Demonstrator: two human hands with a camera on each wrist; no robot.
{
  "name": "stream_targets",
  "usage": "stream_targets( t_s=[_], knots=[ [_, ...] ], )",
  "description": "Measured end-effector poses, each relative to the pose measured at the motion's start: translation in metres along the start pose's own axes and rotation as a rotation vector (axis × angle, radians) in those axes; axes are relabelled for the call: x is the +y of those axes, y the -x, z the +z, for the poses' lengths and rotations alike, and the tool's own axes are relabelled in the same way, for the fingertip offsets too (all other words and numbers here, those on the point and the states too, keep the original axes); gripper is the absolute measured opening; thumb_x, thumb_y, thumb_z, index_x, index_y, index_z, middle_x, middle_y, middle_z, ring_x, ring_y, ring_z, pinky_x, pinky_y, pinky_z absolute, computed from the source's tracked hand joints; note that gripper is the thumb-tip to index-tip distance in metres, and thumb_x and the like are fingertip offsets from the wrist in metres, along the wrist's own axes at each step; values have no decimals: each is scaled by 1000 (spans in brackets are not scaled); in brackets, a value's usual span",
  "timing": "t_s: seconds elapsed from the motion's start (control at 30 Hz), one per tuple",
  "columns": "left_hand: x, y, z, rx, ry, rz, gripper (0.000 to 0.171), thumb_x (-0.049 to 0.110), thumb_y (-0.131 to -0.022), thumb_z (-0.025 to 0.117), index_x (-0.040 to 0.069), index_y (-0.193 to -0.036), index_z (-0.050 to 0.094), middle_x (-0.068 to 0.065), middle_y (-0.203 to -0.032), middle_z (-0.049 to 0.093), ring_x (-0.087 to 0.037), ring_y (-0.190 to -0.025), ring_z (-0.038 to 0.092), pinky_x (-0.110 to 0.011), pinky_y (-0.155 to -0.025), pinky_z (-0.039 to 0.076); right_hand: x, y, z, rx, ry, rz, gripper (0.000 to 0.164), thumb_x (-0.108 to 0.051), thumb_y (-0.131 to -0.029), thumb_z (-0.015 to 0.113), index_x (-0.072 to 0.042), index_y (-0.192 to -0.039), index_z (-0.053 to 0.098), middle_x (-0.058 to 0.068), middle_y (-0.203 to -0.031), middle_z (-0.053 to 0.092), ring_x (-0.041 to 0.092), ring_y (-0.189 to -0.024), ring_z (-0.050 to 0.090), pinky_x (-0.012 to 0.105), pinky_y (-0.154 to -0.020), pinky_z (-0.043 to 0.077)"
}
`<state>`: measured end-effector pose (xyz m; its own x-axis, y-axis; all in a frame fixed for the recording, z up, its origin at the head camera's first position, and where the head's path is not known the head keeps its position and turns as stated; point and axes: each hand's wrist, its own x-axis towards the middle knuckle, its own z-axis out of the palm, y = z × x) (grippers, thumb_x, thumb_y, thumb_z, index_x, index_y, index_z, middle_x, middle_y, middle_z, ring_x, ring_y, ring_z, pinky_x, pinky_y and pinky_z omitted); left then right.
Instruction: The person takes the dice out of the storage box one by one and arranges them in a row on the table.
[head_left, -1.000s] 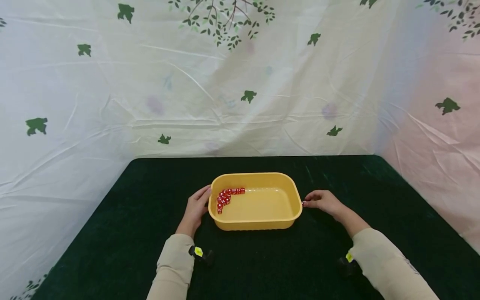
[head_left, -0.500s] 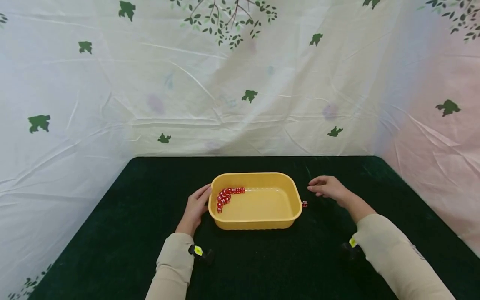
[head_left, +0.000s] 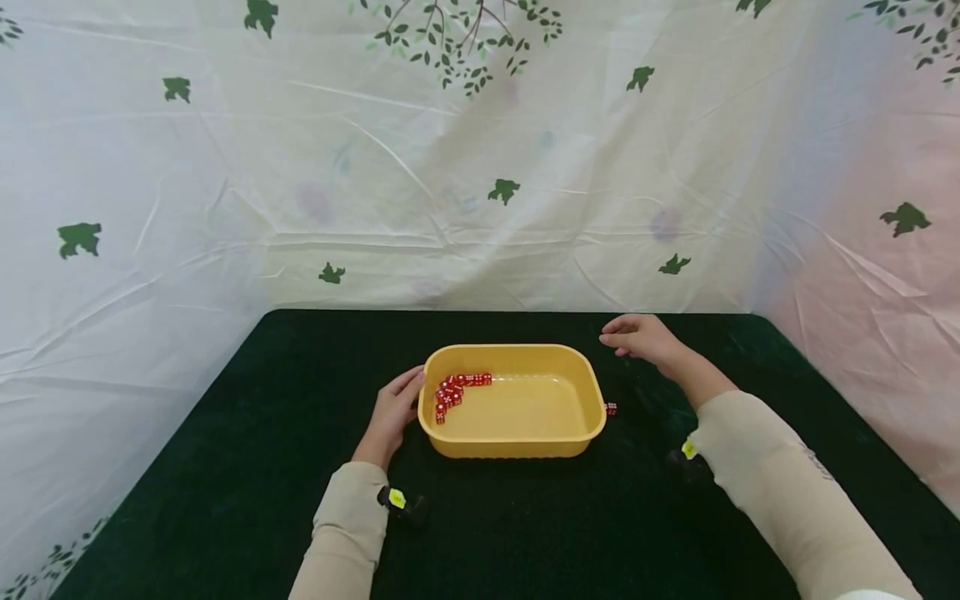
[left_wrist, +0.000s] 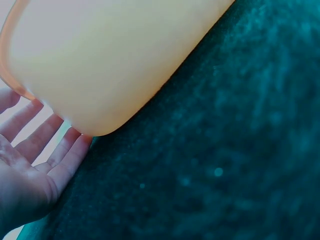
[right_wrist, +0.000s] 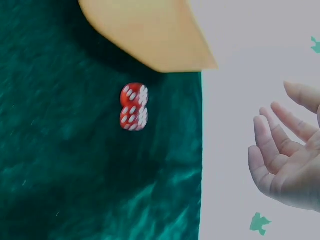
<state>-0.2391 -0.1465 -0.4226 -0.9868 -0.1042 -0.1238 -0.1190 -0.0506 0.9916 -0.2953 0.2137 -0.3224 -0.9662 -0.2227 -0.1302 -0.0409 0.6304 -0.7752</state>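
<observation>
A yellow plastic basin [head_left: 517, 408] stands on the dark green cloth, with several red dice [head_left: 448, 395] gathered along its left and back inner sides. My left hand [head_left: 392, 412] touches the basin's left end; in the left wrist view its fingers [left_wrist: 67, 155] lie spread and nearly straight against the outer wall. Just beyond the basin's right end sit two red dice [right_wrist: 134, 107] with white pips, one against the other. Up and behind that end, my right hand [head_left: 643, 340] is held in the air, fingers relaxed, holding nothing.
The green-covered table [head_left: 225, 483] ends at a straight back edge. Behind it hangs a pale curtain [head_left: 420, 167] printed with green leaves, with a pinkish panel at the right. Each wrist carries a small dark camera.
My right hand has let go of the dice beside the basin's right end, then risen away toward the table's back edge. The left hand has stayed on the basin.
</observation>
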Motion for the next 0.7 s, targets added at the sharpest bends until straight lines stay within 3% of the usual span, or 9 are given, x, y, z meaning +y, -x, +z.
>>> stream_targets(
  t_s=[0.3,0.7],
  knots=[
    [0,3,-1,-2,4,-14,45,43,-83,51,18,-120,49,-2,-123,44,-20,-108,43,-38,-85,40,-28,-12,22,-8,8,-38,33,-25,-86,53,-1,-109,51,16,-109,51,27,-86,51,39,-80,40],
    [4,6,1,-2,10,-21,43,42,-83,51,19,-119,49,-2,-122,44,-19,-108,43,-38,-84,41,-57,-22,58,-33,-96,-119,31,-21,-85,55,0,-107,53,16,-106,52,35,-89,50,41,-82,41]
  ],
)
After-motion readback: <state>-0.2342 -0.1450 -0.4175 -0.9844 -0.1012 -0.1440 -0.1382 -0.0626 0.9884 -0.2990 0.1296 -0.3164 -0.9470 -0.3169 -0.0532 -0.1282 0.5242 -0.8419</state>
